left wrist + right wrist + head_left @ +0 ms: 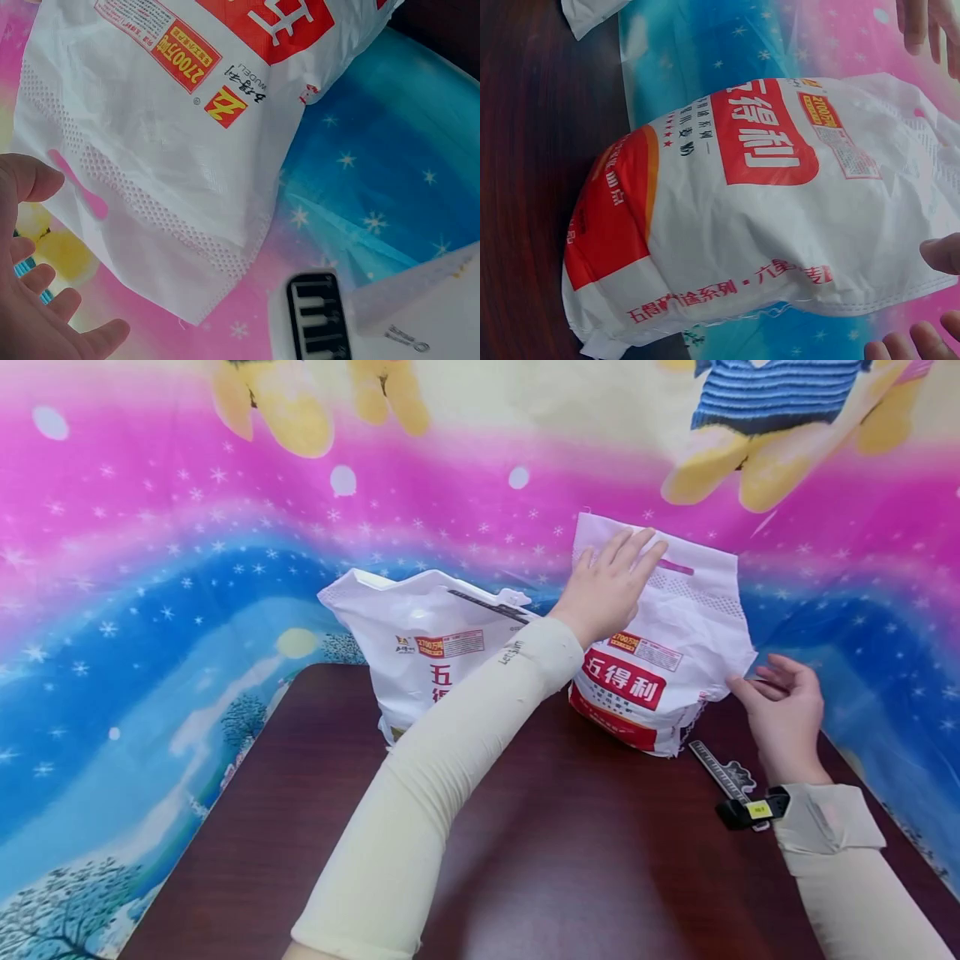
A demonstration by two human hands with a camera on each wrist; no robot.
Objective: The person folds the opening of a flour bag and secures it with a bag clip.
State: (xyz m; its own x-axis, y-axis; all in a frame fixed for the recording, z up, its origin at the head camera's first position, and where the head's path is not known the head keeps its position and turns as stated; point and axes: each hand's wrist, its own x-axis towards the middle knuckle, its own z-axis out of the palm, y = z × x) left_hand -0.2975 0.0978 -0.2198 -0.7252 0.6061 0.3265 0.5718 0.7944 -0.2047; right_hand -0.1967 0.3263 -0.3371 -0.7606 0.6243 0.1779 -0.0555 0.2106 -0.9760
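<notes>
1. A white printed bag (690, 622) with a red label stands on a dark, glossy worktop (577, 835), right of centre and near the far edge. A handle slot is cut through its flat top band.

2. The left hand (606, 589) is at the upper part of this bag, beside the slot. Its fingers are spread apart and clasp nothing; whether they touch the bag, I cannot tell.

3. The right hand (786, 720) is at the bag's right edge. A gap shows between its thumb and the other fingers; contact with the edge is unclear.

4. To the left is a second white bag (408, 622), partly hidden by the left forearm in its cream sleeve (420, 802). A dark strip (487, 603) crosses its upper part.

5. A ruler-like piece (720, 768) with a decorative edge lies on the worktop, near the black wristband (757, 811) on the right wrist.

6. Behind everything hangs a bright backdrop (225, 518) in pink and blue, patterned with snowflakes.
</notes>
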